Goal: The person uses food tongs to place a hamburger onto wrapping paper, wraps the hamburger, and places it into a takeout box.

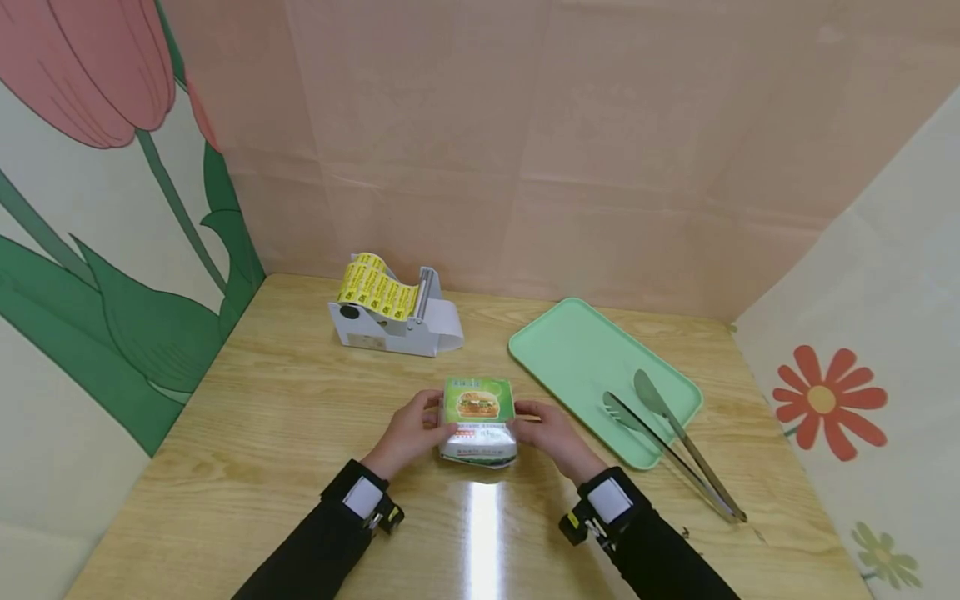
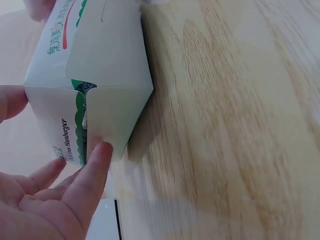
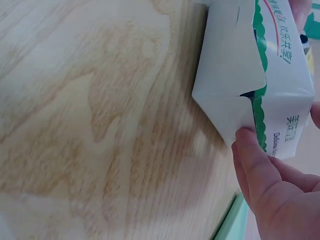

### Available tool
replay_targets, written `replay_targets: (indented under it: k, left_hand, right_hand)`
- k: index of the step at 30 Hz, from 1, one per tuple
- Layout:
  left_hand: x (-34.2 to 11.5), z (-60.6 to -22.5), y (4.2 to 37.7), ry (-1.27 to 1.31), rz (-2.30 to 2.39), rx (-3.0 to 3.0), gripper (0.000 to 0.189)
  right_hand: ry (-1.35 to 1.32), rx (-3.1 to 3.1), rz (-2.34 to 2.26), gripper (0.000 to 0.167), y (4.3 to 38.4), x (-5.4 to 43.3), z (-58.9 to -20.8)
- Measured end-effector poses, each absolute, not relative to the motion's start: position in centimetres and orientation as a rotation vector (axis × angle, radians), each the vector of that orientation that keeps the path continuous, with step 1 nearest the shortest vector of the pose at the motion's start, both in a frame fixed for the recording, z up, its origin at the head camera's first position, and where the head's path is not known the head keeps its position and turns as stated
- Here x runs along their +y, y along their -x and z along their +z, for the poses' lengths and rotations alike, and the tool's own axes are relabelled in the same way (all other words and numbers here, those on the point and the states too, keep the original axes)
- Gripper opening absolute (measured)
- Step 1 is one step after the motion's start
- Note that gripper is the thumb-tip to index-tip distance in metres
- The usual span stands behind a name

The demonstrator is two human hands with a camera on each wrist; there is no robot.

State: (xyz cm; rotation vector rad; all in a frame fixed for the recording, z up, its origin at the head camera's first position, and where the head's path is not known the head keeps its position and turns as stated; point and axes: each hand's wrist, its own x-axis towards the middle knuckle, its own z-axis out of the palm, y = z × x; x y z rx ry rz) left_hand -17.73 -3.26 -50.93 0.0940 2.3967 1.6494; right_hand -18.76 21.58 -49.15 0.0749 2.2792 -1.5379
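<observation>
A hamburger box [image 1: 478, 403], green and white with a burger picture on its lid, stands on the table between both hands. Its lid is down, and a gap shows along the scalloped green edge in the left wrist view. My left hand [image 1: 408, 433] holds the box's left side, thumb at the front corner and fingers [image 2: 95, 165] along the side wall. On the opposite side my right hand [image 1: 553, 435] holds it the same way, with fingers [image 3: 252, 155] against the side wall near the lid seam. What is inside the box is hidden.
Behind the box, to the left, stands a white label dispenser [image 1: 390, 340] with a roll of yellow labels [image 1: 378, 287]. A mint green tray [image 1: 573, 350] lies to the right, and metal tongs [image 1: 686, 446] rest across its near edge onto the wooden table [image 1: 247, 467].
</observation>
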Motion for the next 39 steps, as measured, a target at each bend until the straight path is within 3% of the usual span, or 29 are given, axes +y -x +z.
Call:
replay_targets:
  k: [14,19,30,39]
  left_hand:
    - [-3.1,-50.7,16.4,-0.128,1.517,2.607,0.059]
    - [-3.2,-50.7,15.9,-0.193,1.487,2.642,0.055]
    - [-2.8,-50.7,15.8,-0.364,1.334,2.625,0.103]
    - [-1.9,-51.2,15.8,-0.421,1.251,2.793,0.096]
  right_hand:
    - [-0.044,2.402,-1.417,0.058,17.2,21.3,-48.9]
    - [0.129,2.488,-1.361,0.073,16.7,21.3,-49.2]
    - [0.383,2.541,-1.200,0.117,16.4,20.7,-49.5]
    - [0.426,2.655,-1.093,0.120,16.4,20.0,-50.0]
